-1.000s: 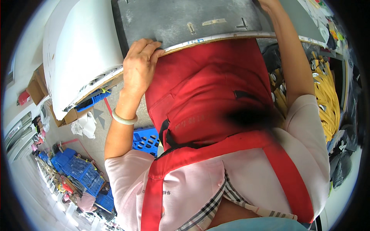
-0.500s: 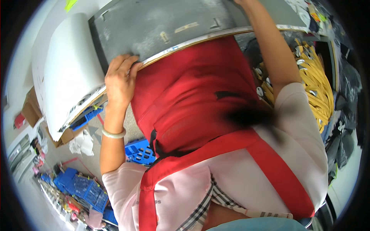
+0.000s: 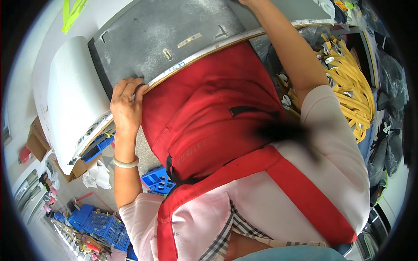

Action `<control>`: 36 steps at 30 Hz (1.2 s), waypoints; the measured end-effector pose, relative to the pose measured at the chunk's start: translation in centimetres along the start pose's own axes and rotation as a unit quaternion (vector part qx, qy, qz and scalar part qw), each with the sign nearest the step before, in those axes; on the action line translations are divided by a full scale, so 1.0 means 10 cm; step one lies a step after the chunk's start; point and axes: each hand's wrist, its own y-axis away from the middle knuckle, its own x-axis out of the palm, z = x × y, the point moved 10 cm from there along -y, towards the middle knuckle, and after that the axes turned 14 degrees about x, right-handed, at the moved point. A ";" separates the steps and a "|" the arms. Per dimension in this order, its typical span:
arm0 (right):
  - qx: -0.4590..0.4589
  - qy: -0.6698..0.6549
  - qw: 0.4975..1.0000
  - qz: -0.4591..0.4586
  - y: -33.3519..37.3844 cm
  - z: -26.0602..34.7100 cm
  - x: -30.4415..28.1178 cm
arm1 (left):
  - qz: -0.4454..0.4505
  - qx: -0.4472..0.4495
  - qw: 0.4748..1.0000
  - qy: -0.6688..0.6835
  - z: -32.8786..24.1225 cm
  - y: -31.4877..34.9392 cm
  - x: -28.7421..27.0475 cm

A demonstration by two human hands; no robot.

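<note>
The dark grey mat [image 3: 170, 30] lies on the desk [image 3: 200, 55] at eleven o'clock, its near edge running along the desk's front, close against the red apron [image 3: 204, 100]. The left hand [image 3: 125, 104], toward ten o'clock, has its fingers bent over the mat's near left corner and its thumb by the front edge; whether they pinch the mat or merely rest there I cannot tell. The right hand [image 3: 245, 1], between twelve and one, is mostly cut off by the upper rim, so I cannot tell whether its fingers are apart or together, or what they touch. A curled white sheet [image 3: 69, 82] sits at ten o'clock, just beside the mat's left side. For good control at this corner, the left fingers would do best to bear down evenly, flat rather than on their tips, with the thumb braced on the front edge and the wrist straight. An uneven push could skew the mat, so equal pressure from both sides seems wise. The white sheet probably creases easily; the knuckles should stay clear of it. Pale tape strips [image 3: 189, 40] near the mat's front edge might catch a sliding finger.
</note>
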 end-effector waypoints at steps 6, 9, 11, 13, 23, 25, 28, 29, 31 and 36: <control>0.017 0.014 1.000 0.006 0.03 0.01 0.05 | 0.001 -0.004 1.000 -0.005 0.01 0.02 0.00; -0.017 0.029 0.999 -0.021 0.02 0.02 0.00 | 0.000 0.004 1.000 -0.002 0.01 0.00 0.00; -0.026 0.021 0.999 -0.023 0.02 0.00 0.00 | 0.000 0.005 1.000 0.000 0.00 0.00 -0.01; -0.037 0.012 0.999 -0.020 0.08 0.08 0.05 | 0.000 0.001 1.000 -0.003 0.02 0.02 -0.03; -0.045 0.179 0.981 -0.052 0.33 0.29 0.01 | -0.038 0.091 0.994 0.041 -0.25 -0.61 0.19; 0.014 0.158 0.987 -0.014 -0.08 -0.23 -0.32 | -0.040 0.082 0.996 -0.008 -0.27 -1.00 0.55; -0.049 0.113 0.992 0.016 0.07 0.04 0.01 | -0.093 0.061 0.993 -0.048 -0.14 -1.10 0.75; -0.035 0.099 0.994 0.018 0.05 0.01 -0.02 | -0.095 0.055 0.993 -0.050 -0.10 -1.08 0.76; -0.020 0.072 0.997 0.003 0.09 -0.03 -0.11 | -0.113 0.068 0.991 -0.038 -0.16 -1.08 0.77; -0.079 0.108 0.986 -0.096 0.42 0.02 -0.24 | -0.107 0.077 0.989 -0.065 -0.11 -1.08 0.88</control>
